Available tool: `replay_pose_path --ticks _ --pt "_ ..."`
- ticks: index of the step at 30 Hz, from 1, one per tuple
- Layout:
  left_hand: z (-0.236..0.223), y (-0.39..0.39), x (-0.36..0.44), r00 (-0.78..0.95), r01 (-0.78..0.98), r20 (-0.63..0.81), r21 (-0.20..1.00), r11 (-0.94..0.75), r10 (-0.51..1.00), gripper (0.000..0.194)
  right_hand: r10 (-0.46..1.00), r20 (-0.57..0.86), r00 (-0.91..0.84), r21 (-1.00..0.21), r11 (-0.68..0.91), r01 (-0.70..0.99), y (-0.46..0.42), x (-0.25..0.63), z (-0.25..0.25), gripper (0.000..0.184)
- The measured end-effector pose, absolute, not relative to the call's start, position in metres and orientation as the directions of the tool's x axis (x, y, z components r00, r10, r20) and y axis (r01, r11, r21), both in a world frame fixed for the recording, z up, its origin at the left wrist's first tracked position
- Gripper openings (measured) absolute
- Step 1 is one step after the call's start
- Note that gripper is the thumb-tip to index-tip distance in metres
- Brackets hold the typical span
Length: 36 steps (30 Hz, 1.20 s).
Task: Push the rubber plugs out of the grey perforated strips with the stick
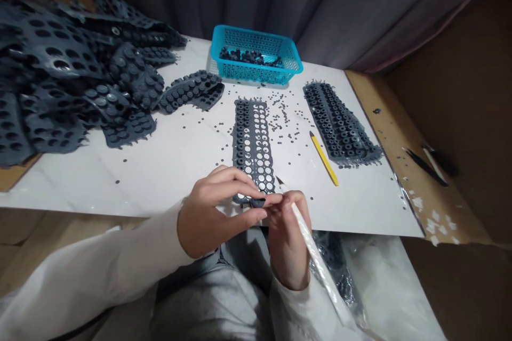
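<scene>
My left hand [224, 202] is closed at the fingertips on a small dark grey rubber piece [258, 203], by the near end of a dark grey rubber sheet [253, 138]. Rows of round holes run along that sheet, and white shows through many of them. Wrapped in my right hand [291, 229] is a white-handled tool [316, 256] with a dark pointed tip. My right fingertips meet the rubber piece from the other side; whether it is still joined to the sheet is hidden by my fingers.
A blue basket [256, 75] holds small dark pieces. Piled rubber sheets [68, 64] cover the left side. Right of centre lie a yellow pencil-like tool [324, 159] and another rubber sheet [340, 125]. Black tweezers [426, 167] rest on cardboard. Small dark discs are scattered over the white table [172, 170].
</scene>
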State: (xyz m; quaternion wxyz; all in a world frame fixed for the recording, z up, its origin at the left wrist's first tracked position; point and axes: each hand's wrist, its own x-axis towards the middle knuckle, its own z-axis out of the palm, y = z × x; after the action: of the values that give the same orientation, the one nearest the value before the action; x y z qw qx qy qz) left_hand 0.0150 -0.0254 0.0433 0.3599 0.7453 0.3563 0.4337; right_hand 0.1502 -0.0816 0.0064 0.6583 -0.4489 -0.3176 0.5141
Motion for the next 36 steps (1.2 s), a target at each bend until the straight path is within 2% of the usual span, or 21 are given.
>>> replay_pose_path --ticks 6,8,11,14,20,36 --pt "0.047 -0.023 0.014 0.348 0.242 0.342 0.867 -0.436 0.873 0.016 0.900 0.201 0.386 -0.950 0.275 -0.146 -0.074 0.164 0.017 0.006" --pt "0.048 -0.023 0.014 0.363 0.229 0.331 0.875 -0.427 0.871 0.017 0.898 0.246 0.366 -0.949 0.299 -0.095 -0.072 0.166 0.022 0.005" --pt "0.050 -0.023 0.014 0.397 0.201 0.301 0.893 -0.402 0.867 0.017 0.909 0.306 0.284 -0.945 0.327 -0.029 -0.072 0.165 0.026 0.019" --pt "0.051 -0.023 0.013 0.418 0.184 0.247 0.919 -0.348 0.874 0.017 0.918 0.353 0.179 -0.933 0.359 -0.001 -0.072 0.164 0.029 0.025" --pt "0.053 -0.023 0.014 0.433 0.164 0.209 0.938 -0.305 0.877 0.015 0.913 0.397 0.097 -0.918 0.396 0.035 -0.070 0.165 0.033 0.029" --pt "0.055 -0.020 0.016 0.484 0.186 0.163 0.941 -0.283 0.860 0.015 0.907 0.376 0.188 -0.922 0.386 -0.018 -0.069 0.162 0.032 0.034"
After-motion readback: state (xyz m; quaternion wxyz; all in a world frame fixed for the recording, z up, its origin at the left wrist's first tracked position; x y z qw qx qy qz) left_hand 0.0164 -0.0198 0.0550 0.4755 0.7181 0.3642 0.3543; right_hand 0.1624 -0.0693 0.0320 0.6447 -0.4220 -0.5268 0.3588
